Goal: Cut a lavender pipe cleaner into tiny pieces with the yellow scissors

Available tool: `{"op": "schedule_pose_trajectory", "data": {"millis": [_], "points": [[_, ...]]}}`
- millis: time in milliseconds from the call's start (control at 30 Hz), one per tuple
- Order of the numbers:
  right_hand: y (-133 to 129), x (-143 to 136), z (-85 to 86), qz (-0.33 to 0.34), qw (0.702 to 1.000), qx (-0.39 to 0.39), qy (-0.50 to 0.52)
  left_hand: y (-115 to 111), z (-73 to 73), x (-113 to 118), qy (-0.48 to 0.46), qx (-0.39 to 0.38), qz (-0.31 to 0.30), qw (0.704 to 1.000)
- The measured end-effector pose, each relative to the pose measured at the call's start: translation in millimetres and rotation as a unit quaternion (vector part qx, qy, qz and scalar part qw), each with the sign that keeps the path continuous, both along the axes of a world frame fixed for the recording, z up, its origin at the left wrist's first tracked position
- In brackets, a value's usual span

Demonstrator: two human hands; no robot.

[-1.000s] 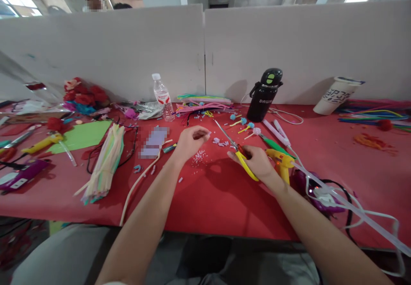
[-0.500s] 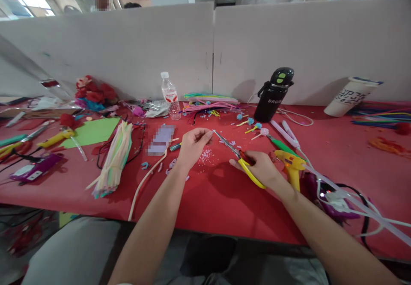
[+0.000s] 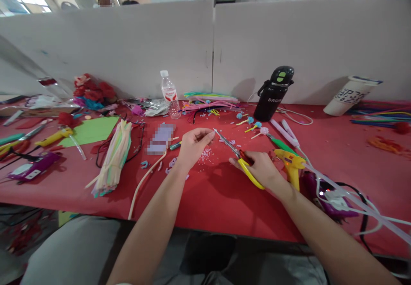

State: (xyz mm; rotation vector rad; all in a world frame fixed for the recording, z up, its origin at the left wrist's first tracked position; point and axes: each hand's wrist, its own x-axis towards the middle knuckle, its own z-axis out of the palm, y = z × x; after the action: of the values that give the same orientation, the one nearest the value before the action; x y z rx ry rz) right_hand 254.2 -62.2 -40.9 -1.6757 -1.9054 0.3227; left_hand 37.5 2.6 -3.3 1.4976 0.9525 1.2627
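Note:
My right hand (image 3: 261,168) is wrapped round the yellow handles of a pair of scissors (image 3: 248,173), whose blades point up and left. The blade tips come close to the fingertips of my left hand (image 3: 196,146). Its thumb and forefinger are pinched together on something pale, too small to name. On the red table (image 3: 224,208) below lie tiny pale clippings (image 3: 205,154). Short lilac pieces (image 3: 172,162) are scattered beside my left wrist.
Left stands a bundle of pastel pipe cleaners (image 3: 114,158). A yellow glue gun (image 3: 291,165) is close to my right forearm. Behind are a water bottle (image 3: 171,96), a black flask (image 3: 272,94) and small pompom flowers (image 3: 250,120). A white cup (image 3: 349,96) leans at right.
Both hands keep almost the same pose, with the scissor tips still near the left fingertips. The view has shifted very slightly.

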Motion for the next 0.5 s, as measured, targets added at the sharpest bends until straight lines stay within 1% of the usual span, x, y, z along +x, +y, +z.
{"op": "schedule_pose_trajectory", "data": {"millis": [100,300,500], "points": [[-1.0,0.7,-0.8,-0.001,1.0,-0.006,-0.024,-0.2,-1.2,-0.7,0.002,-0.011,-0.007,1.0],[-1.2,1.9,-2.7,0.003,1.0,-0.013,-0.028,-0.4,-1.8,-2.6,0.015,-0.004,-0.023,1.0],[-2.6,-0.4,-1.6,0.017,1.0,-0.014,0.007,-1.8,-0.5,-2.1,0.017,0.014,-0.01,1.0]]}}
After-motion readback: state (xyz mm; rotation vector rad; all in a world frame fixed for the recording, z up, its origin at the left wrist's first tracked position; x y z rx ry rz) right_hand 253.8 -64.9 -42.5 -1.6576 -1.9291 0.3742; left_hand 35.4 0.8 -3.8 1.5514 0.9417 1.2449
